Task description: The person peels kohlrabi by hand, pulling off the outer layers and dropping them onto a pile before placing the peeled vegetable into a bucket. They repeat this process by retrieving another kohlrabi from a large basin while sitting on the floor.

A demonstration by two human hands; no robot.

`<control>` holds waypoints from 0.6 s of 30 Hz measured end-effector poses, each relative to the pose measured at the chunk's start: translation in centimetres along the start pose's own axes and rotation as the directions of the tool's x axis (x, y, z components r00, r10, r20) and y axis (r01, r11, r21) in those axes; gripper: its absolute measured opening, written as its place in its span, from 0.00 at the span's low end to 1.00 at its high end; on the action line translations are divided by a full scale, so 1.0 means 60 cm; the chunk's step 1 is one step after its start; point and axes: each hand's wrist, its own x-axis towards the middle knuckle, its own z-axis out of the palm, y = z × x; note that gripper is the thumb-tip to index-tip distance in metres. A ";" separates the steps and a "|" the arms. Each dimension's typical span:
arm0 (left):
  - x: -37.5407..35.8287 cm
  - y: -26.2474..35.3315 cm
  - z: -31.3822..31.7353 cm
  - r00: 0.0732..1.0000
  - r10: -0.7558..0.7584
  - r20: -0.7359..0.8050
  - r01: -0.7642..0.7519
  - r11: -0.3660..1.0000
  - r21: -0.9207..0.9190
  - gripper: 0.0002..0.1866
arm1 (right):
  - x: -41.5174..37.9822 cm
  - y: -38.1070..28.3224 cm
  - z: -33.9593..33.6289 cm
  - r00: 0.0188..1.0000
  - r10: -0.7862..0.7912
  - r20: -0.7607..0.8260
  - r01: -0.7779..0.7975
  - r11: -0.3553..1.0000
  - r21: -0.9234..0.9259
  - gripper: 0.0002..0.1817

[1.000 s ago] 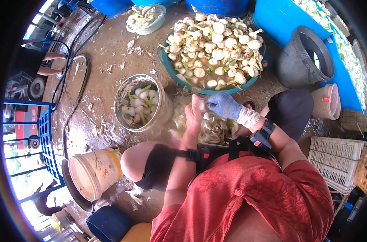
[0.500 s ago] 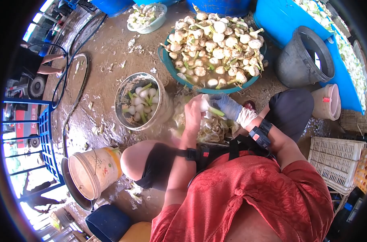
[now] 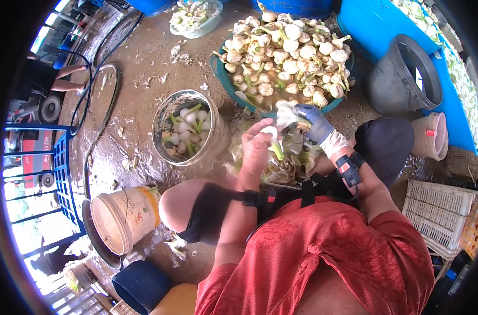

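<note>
My left hand, ungloved, pinches a peeled white bulb whose green stem points down toward my lap. Just right of it, my right hand, in a blue glove with a white cuff, grips pale loose peel. The two hands are apart. Below them lies a heap of peelings. Beyond the hands stands a round green tub piled with unpeeled bulbs in murky water. A bucket to the left holds peeled bulbs with green stems.
A black bucket and a pinkish bucket stand at right, near blue troughs and a white crate. A cream bucket is at lower left. Hoses cross the wet floor; another person's arms show at far left.
My hands have separated. The peel has come away from the bulb into my right hand, while the bulb stays in my left hand. The view has shifted slightly.
</note>
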 end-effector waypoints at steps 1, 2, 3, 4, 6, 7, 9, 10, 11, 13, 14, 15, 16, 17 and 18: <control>0.005 0.000 -0.012 1.000 -0.025 0.015 0.026 0.998 -0.051 0.18 | 0.005 0.000 -0.019 1.000 0.002 -0.001 -0.002 1.000 0.002 0.10; 0.008 -0.001 -0.023 1.000 -0.027 0.014 0.028 0.998 -0.051 0.18 | 0.014 0.004 -0.040 0.997 -0.072 -0.025 0.072 0.997 0.000 0.10; 0.012 -0.001 -0.030 0.999 -0.052 0.012 0.053 0.996 -0.075 0.18 | 0.016 0.001 -0.041 0.988 -0.146 -0.048 0.146 0.989 -0.004 0.09; 0.015 -0.002 -0.037 0.997 -0.079 0.011 0.079 0.992 -0.100 0.18 | 0.014 -0.002 -0.043 0.988 -0.145 -0.052 0.145 0.989 -0.002 0.09; 0.030 -0.009 -0.060 0.989 -0.113 -0.095 0.088 0.968 -0.233 0.16 | 0.006 -0.013 -0.045 0.997 -0.064 0.048 0.076 0.579 -0.812 0.13; 0.032 0.012 -0.054 0.999 -0.003 -0.037 -0.012 0.921 -0.389 0.13 | 0.017 0.017 -0.042 0.992 0.067 0.104 0.058 0.496 -0.866 0.11; 0.025 0.070 -0.043 0.918 0.162 -0.361 -0.359 0.727 -0.586 0.28 | 0.031 0.069 -0.054 0.967 0.155 0.203 0.144 0.326 -0.934 0.14; 0.025 0.088 -0.054 0.873 0.109 -0.476 -0.420 0.665 -0.617 0.36 | 0.039 0.078 -0.051 0.964 0.172 0.202 0.165 0.210 -0.964 0.16; 0.028 0.086 -0.052 0.840 0.072 -0.537 -0.426 0.701 -0.572 0.37 | 0.049 0.078 -0.054 0.964 0.178 0.199 0.161 0.208 -0.965 0.16; 0.031 0.066 -0.059 0.863 0.063 -0.502 -0.332 0.818 -0.469 0.38 | 0.072 0.046 -0.037 0.988 -0.152 -0.007 0.040 0.301 -0.953 0.21; 0.031 0.044 -0.072 0.915 0.070 -0.398 -0.240 0.887 -0.394 0.37 | 0.093 0.028 -0.039 0.977 -0.201 -0.064 -0.006 0.279 -0.960 0.24; 0.030 0.039 -0.063 0.941 0.035 -0.337 -0.160 0.923 -0.351 0.29 | 0.116 0.014 -0.039 0.961 -0.254 -0.105 -0.072 0.137 -0.988 0.24; 0.031 0.035 -0.055 0.941 0.033 -0.337 -0.158 0.923 -0.351 0.29 | 0.139 0.005 -0.043 0.941 -0.310 -0.136 -0.145 -0.006 -0.989 0.24; 0.033 0.034 -0.049 0.958 0.016 -0.287 -0.111 0.942 -0.318 0.24 | 0.161 0.000 -0.047 0.942 -0.309 -0.134 -0.143 -0.007 -0.990 0.24; 0.036 0.035 -0.044 0.971 -0.001 -0.238 -0.068 0.958 -0.279 0.20 | 0.189 0.007 -0.057 0.985 -0.152 -0.078 -0.103 -0.163 -0.981 0.23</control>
